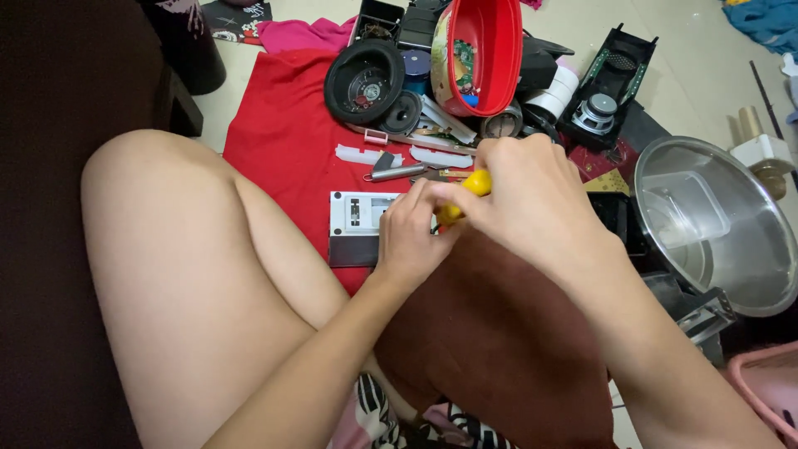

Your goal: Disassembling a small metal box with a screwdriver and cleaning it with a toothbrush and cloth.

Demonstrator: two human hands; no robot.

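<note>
My right hand (532, 187) is closed around a yellow-handled tool (475, 185), most of which is hidden by the fingers. My left hand (409, 237) pinches the lower end of the same yellow handle and rests against a small grey and white electronic box (356, 223) lying on the red cloth (283, 141). Both hands meet just above a dark brown cloth (490, 333) over my lap. What the tool's tip touches is hidden.
On the red cloth lie a black speaker cone (364, 81), a red plastic tub (486, 54), white plastic strips (366, 155) and a metal pin. A black speaker housing (607, 87) and a steel bowl (715, 224) sit at the right. My bare knee (166, 241) fills the left.
</note>
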